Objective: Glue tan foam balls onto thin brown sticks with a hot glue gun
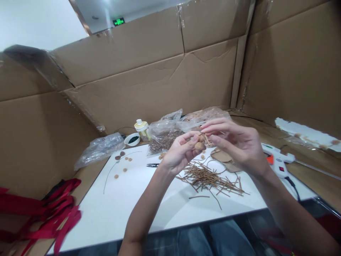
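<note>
My left hand (181, 153) pinches a small tan ball (199, 145) with thin brown sticks poking from the cluster at its fingertips. My right hand (231, 145) meets it there, its fingertips on the thin brown stick (206, 139) above the ball. Below my hands lies a loose pile of brown sticks (207, 179) on a white board (106, 217). Several small tan discs (125, 169) and a thin dark wire (118, 165) lie to the left. A piece of brown card (222, 156) sits partly under my right hand.
Small black scissors (152, 165) lie beside my left wrist. A white-and-orange hot glue gun (277, 160) rests at the right. Behind stand clear plastic bags (165, 137), a white bowl of dark beads (132, 139) and a bottle (141, 128). Red ribbons (45, 213) lie at left; cardboard lines the walls.
</note>
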Available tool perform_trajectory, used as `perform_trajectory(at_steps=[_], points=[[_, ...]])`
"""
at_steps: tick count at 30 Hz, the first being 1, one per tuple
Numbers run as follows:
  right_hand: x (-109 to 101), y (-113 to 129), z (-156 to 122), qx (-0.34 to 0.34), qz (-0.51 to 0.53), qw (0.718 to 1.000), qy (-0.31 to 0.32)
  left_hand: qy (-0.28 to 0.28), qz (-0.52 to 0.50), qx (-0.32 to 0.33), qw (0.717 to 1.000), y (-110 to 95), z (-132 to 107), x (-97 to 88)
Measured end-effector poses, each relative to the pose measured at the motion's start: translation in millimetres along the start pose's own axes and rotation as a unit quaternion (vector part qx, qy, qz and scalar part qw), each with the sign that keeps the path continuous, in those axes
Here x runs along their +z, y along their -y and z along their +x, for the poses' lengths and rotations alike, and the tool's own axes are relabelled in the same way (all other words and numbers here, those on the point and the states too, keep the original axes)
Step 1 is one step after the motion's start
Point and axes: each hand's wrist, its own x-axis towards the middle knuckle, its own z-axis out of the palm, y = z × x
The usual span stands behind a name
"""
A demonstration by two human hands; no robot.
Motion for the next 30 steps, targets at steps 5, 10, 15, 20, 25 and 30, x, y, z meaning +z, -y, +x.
perform_trajectory(at_steps=[5,10,15,20,25,30], points=[[-13.6,-6.6,7.2,0.047,0.071,0.995,0.05,0.019,-0.046,-0.051,0.997,4.0,2.5,-1.0],[-15.0,-6.4,11.6,0.18,0.118,0.977,0.007,-0.005,-0.024,-0.044,0.999,8.9,9.7,-5.5],[-20.1,-16.9,13.7,0.308,0.204,0.929,0.026,-0.033,-0.003,-0.031,0.999,15.5,21.1,-13.1],[-25.0,-26.5,12.4,0.37,0.208,0.905,0.016,-0.052,0.027,-0.011,0.998,19.8,26.7,-17.2],[-26.5,-23.8,8.2,0.421,0.235,0.876,-0.01,-0.052,0.058,0.022,0.997,18.2,24.4,-15.2],[-22.0,-18.0,1.2,0.456,0.245,0.856,-0.008,-0.043,0.096,0.051,0.993,15.4,20.8,-10.8]])
